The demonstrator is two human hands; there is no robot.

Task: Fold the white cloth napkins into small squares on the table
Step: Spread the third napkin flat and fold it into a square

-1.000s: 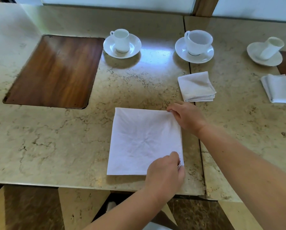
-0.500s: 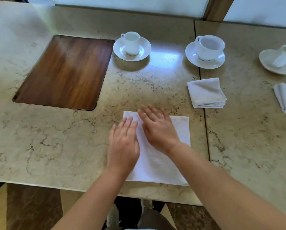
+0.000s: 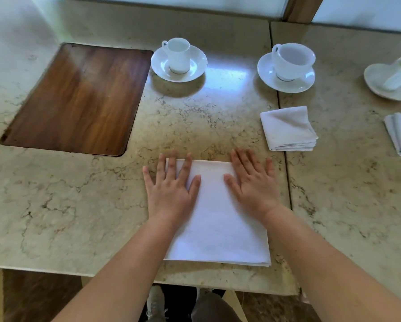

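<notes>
White napkin (image 3: pixel 215 219) lay flat at the near edge of the marble surface (image 3: pixel 78 205). Left hand (image 3: pixel 171 191) and right hand (image 3: pixel 253 187) pressed on its far corners, fingers spread, each grip unclenched, clasping nothing.

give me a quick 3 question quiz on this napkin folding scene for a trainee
1. True or false: both hands lie flat, palms down, on the napkin near the table edge.
2. How many cups on saucers are in view? A) one B) two C) three
3. Fill in: the finished folded napkin lies in front of the ___ cup.

Key: 1 true: left hand and right hand press it flat. 2 C. 3 middle.
</notes>
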